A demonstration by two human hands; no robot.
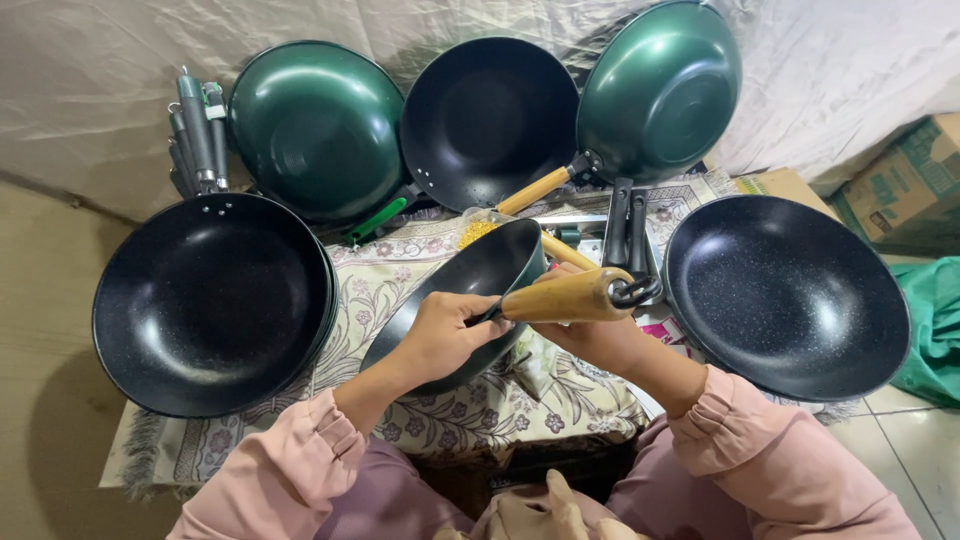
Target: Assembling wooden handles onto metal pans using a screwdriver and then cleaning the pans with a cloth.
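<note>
A dark wok (pixel 470 285) with a green outside stands tilted on its side over a floral cloth (pixel 450 415), right in front of me. My left hand (pixel 440 335) grips its rim where the handle joins. A wooden handle (pixel 565 297) with a metal hanging ring (pixel 637 291) points right from that joint, and my right hand (pixel 590 335) holds it from below. Both sleeves are pink.
A stack of black pans (pixel 210 300) lies at left, a speckled black pan (pixel 785 295) at right. Three woks lean on the back sheet: green (pixel 315 125), black (pixel 487 115), green (pixel 660 85). Loose grey handles (pixel 197 135) stand far left. Cardboard boxes (pixel 905 180) sit at right.
</note>
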